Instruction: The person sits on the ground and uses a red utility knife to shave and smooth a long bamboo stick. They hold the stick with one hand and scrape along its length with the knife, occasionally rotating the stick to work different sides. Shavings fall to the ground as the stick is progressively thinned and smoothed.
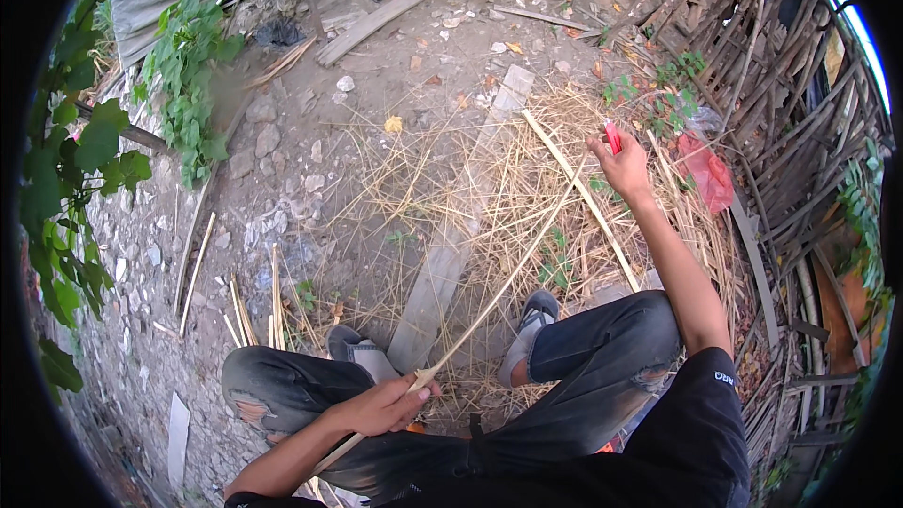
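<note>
My left hand (386,406), low in the view over my lap, is closed around a long, thin bamboo strip (503,293). The strip slants up and right from the hand, and its near end passes back beside my thigh. A pale frayed curl (425,378) sits on it just past my fingers. Out to the upper right, my right arm is stretched forward, and my right hand (625,169) is closed on a small red-handled tool (613,137). Its working end is too small to make out. The strip's far end reaches toward that hand, slightly apart from it.
A wooden plank (442,273) lies between my feet. Thin shavings (527,169) cover the ground, with a wider bamboo slat (583,196) on them. Cut strips (243,310) stand by my left knee. Piled sticks (743,85) and a red plastic bag (704,171) are at right; leafy vines (183,85) at left.
</note>
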